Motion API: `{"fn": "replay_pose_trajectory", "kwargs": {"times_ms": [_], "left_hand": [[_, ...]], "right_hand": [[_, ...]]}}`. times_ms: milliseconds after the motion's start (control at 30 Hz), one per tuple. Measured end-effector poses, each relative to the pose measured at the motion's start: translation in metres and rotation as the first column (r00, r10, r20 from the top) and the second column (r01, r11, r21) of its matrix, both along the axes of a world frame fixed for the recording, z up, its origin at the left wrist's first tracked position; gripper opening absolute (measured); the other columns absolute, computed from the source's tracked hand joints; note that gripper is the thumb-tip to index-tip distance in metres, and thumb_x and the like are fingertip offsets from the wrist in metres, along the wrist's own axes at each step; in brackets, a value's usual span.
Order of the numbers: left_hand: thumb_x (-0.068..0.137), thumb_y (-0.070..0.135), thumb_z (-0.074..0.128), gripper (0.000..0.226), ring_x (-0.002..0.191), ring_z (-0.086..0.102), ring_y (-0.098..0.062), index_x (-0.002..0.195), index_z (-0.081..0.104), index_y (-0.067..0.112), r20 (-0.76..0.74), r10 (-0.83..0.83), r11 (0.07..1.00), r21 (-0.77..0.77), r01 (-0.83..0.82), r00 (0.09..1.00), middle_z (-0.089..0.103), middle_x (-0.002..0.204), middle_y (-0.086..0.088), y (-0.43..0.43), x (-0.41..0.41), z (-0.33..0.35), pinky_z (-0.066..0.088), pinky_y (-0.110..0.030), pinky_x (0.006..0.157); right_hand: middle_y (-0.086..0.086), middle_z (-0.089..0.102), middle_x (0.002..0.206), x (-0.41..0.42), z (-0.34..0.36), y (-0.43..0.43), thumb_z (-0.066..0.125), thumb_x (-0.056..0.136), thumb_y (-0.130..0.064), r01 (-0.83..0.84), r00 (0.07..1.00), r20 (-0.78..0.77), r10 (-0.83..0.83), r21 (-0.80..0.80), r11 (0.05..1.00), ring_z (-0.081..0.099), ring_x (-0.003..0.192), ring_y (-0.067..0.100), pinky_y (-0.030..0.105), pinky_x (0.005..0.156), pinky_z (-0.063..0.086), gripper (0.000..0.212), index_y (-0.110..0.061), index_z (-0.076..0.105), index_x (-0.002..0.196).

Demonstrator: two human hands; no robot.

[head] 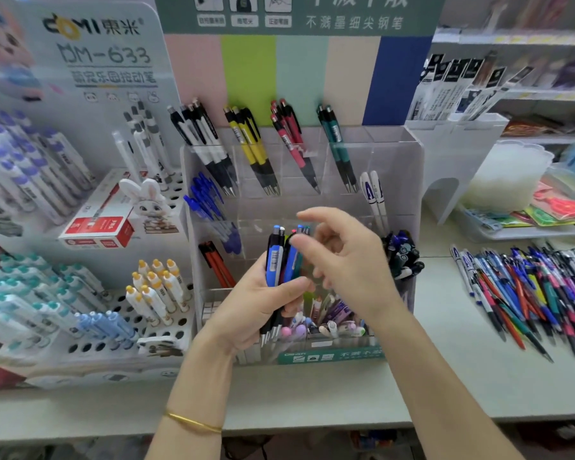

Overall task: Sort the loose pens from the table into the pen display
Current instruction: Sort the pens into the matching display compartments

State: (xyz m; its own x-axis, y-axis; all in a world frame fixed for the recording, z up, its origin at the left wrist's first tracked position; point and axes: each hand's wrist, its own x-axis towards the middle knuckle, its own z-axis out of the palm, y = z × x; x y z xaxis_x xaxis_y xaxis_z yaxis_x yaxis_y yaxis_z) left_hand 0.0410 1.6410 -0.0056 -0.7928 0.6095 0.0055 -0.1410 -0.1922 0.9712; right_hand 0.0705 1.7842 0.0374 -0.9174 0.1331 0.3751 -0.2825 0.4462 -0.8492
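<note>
My left hand [256,303] grips a bundle of pens [281,260], blue and dark ones, upright in front of the clear acrylic pen display [395,154]. My right hand [342,260] hovers just right of the bundle's tops with loosely bent fingers, holding nothing. The display's top row holds black-white pens [206,144], yellow pens [253,147], red pens [291,141] and teal pens [337,147], each in its own compartment. Lower compartments hold blue pens [210,207], orange pens [216,263] and white pens [375,197]. A pile of loose pens [525,290] lies on the table at the right.
A white perforated stand [166,323] with several cartoon pens stands left of the display, with a red box [97,227] on it. At the right rear are a white arch-shaped stand [458,151] and a tray of packets [545,214]. The table's front edge [279,423] runs below my arms.
</note>
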Motion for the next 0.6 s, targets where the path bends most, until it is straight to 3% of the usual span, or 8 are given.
{"fn": "replay_pose_trajectory", "kwargs": {"times_ms": [67,100,167,233,333,433,533,600], "left_hand": [[0.091,0.001,0.058,0.018,0.053,0.041,-0.011,0.103,0.049,0.012,-0.003,0.009,1.0,-0.013,-0.009,1.0,0.057,0.063,0.006,0.001,0.001,0.003,0.038,-0.021,0.05],[0.091,0.002,0.057,0.017,0.053,0.042,-0.011,0.102,0.05,0.012,0.002,0.012,1.0,-0.01,-0.012,1.0,0.057,0.064,0.006,0.0,0.001,0.004,0.038,-0.021,0.05],[0.086,0.01,0.059,0.013,0.053,0.042,-0.012,0.096,0.051,0.014,0.024,0.022,1.0,0.009,-0.022,0.999,0.055,0.069,-0.001,-0.003,0.0,0.005,0.039,-0.022,0.049],[0.083,0.016,0.06,0.017,0.052,0.042,-0.013,0.095,0.049,0.011,0.039,0.036,0.999,0.022,-0.036,0.999,0.051,0.071,-0.004,-0.007,-0.001,0.007,0.039,-0.022,0.047],[0.082,0.021,0.063,0.024,0.049,0.04,-0.011,0.094,0.046,0.01,0.004,0.049,0.999,-0.021,-0.049,0.999,0.044,0.07,-0.006,-0.013,-0.004,0.011,0.038,-0.021,0.045],[0.078,0.026,0.069,0.03,0.047,0.035,-0.008,0.091,0.045,0.014,-0.01,0.043,0.998,-0.049,-0.044,0.999,0.038,0.064,0.001,-0.015,-0.006,0.013,0.035,-0.019,0.043],[0.076,0.028,0.07,0.019,0.046,0.032,-0.006,0.089,0.055,0.028,-0.095,0.0,0.996,-0.087,-0.008,0.995,0.041,0.059,0.01,-0.013,-0.007,0.018,0.03,-0.019,0.043],[0.079,0.025,0.068,0.02,0.046,0.036,-0.004,0.092,0.053,0.027,-0.151,0.026,0.983,-0.174,-0.052,0.988,0.043,0.062,0.01,-0.01,-0.007,0.021,0.033,-0.019,0.044]], "right_hand": [[-0.011,0.054,0.078,-0.003,-0.003,-0.007,0.073,0.081,-0.016,0.015,1.0,0.01,-0.016,0.061,0.998,0.053,0.066,0.009,0.024,0.064,0.05,0.025,-0.025,0.067,0.104],[-0.007,0.056,0.078,-0.005,-0.004,-0.009,0.073,0.08,-0.014,0.018,1.0,0.023,-0.019,0.017,1.0,0.054,0.066,0.012,0.025,0.062,0.05,0.023,-0.024,0.068,0.101],[0.007,0.059,0.077,-0.007,-0.002,-0.007,0.072,0.081,-0.009,-0.014,0.998,0.053,0.025,-0.199,0.98,0.056,0.061,0.022,0.027,0.053,0.049,0.019,-0.02,0.068,0.096],[0.012,0.058,0.075,-0.008,0.001,-0.005,0.067,0.086,-0.005,-0.033,0.995,0.076,0.07,-0.406,0.913,0.055,0.053,0.019,0.026,0.043,0.046,0.013,-0.013,0.061,0.094],[0.014,0.065,0.08,-0.013,0.007,-0.004,0.051,0.097,-0.01,-0.047,0.995,0.057,0.087,-0.506,0.861,0.054,0.048,0.019,0.025,0.037,0.041,0.005,-0.012,0.046,0.097],[0.012,0.065,0.077,-0.02,0.015,-0.004,0.046,0.099,-0.011,-0.079,0.994,0.028,0.104,-0.467,0.881,0.05,0.043,0.019,0.025,0.034,0.036,0.004,-0.01,0.042,0.1],[0.006,0.062,0.071,-0.025,0.021,-0.01,0.058,0.092,-0.008,-0.137,0.975,0.119,0.188,-0.35,0.927,0.052,0.045,0.015,0.025,0.037,0.04,0.013,-0.011,0.052,0.103],[0.001,0.061,0.07,-0.029,0.024,-0.014,0.066,0.087,-0.009,-0.164,0.961,0.174,0.214,-0.264,0.95,0.055,0.047,0.011,0.021,0.043,0.043,0.013,-0.012,0.061,0.099]]}}
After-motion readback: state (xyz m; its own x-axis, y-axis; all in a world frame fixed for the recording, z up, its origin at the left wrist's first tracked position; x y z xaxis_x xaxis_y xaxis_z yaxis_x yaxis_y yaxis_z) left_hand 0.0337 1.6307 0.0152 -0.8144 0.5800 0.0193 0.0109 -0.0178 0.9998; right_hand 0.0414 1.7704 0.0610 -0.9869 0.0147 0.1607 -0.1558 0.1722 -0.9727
